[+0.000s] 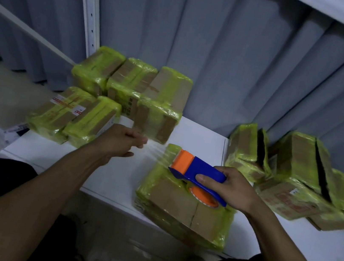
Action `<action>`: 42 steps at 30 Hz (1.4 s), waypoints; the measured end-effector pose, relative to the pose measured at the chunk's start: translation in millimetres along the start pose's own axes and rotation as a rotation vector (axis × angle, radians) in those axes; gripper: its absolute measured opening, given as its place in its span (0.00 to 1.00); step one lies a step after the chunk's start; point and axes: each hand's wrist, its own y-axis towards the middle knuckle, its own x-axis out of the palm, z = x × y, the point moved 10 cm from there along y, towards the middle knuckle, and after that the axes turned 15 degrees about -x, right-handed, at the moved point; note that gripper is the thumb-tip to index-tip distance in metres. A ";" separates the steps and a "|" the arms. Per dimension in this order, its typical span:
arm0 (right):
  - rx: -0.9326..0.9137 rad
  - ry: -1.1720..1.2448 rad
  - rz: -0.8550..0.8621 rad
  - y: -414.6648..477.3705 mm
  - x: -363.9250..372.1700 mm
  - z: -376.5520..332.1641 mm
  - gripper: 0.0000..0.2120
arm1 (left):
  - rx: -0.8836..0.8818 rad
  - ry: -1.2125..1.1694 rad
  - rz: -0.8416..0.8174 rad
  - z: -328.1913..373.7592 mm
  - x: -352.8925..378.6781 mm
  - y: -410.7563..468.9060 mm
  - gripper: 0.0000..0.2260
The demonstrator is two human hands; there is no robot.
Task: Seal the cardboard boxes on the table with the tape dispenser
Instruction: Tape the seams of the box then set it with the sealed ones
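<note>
Five yellow-taped cardboard boxes (97, 70) (132, 79) (163, 106) (58, 111) (92, 121) are sitting together at ten o'clock on the one white table (199, 134). A sixth box (173, 204) is lying alone at six o'clock. At three o'clock at least three more boxes (245, 146) (298, 158) (285, 198) are piling up, with blur hiding their exact number. One tape dispenser (200, 170), one strip of clear tape (154, 150), one left hand (120, 142) and one right hand (231, 188) are showing.

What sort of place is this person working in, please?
Probably a packing room: taped cardboard boxes crowd a white table, a shelving upright stands behind, and the right hand grips a tape dispenser.
</note>
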 end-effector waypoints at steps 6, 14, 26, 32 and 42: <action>0.084 -0.123 -0.063 2.9 1.5 -9.0 0.21 | -0.053 -0.033 0.050 -20.5 -15.0 12.8 0.06; 0.108 -0.247 -0.037 14.5 -5.4 -19.5 0.28 | -0.134 -0.156 0.018 -34.3 -8.2 14.9 0.06; 0.190 -0.368 -0.189 28.0 22.3 -11.3 0.21 | -0.382 -0.014 -0.038 -102.8 24.9 35.8 0.08; 0.212 -0.350 -0.188 32.5 26.1 -4.4 0.21 | -0.398 0.104 -0.178 -124.9 66.7 33.7 0.09; 0.185 -0.404 -0.130 29.6 22.5 -6.5 0.21 | -0.163 -0.049 -0.011 -83.8 41.7 30.4 0.12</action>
